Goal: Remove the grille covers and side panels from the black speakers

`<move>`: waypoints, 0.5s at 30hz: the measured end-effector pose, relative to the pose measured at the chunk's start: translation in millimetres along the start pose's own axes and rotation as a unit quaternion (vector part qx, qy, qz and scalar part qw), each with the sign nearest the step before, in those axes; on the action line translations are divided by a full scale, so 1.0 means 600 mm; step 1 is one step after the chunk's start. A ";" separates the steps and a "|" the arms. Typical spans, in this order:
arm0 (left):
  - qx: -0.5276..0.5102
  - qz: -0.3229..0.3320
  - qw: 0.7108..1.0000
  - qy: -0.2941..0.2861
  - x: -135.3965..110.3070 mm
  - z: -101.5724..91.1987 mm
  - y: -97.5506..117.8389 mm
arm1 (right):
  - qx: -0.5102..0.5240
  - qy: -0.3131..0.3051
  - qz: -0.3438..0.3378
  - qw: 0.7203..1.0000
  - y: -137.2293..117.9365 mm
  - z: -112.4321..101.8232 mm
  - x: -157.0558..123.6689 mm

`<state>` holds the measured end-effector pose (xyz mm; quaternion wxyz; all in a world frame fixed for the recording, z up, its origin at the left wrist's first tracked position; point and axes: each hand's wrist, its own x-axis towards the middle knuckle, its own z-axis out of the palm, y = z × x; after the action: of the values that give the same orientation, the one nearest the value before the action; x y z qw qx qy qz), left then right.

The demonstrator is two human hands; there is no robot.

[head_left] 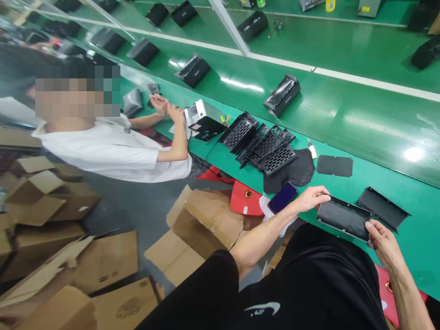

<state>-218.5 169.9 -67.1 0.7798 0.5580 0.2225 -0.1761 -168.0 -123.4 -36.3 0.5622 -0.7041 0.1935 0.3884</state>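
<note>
A flat black panel (343,217) lies on the green table (378,174) near its front edge. My left hand (311,198) pinches its left end, fingers closed on the rim. My right hand (383,240) grips its right lower corner. A second black panel (383,208) lies just behind it. A dark phone (283,197) rests by my left wrist.
Several black perforated grilles (264,144) and dark fabric sheets (299,169) are piled left of centre, with a black square sheet (334,165) beside them. Black cylindrical units (282,95) ride the conveyor. A co-worker in white (110,146) handles a white box (202,120). Cardboard boxes (68,256) cover the floor.
</note>
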 end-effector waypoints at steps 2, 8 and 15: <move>-0.024 -0.012 1.000 -0.011 0.001 0.008 0.007 | 0.039 0.007 -0.003 0.999 -0.008 -0.004 -0.012; -0.106 -0.042 0.993 -0.022 -0.007 0.030 0.021 | 0.099 0.031 0.012 0.995 -0.019 -0.014 -0.030; -0.113 -0.053 0.992 0.009 -0.006 0.044 0.021 | 0.127 0.058 0.031 0.990 -0.014 -0.020 -0.037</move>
<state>-210.8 148.9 -48.1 0.8256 0.4551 0.2769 -0.1860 -171.8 -135.8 -13.2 0.6224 -0.6418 0.2956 0.3366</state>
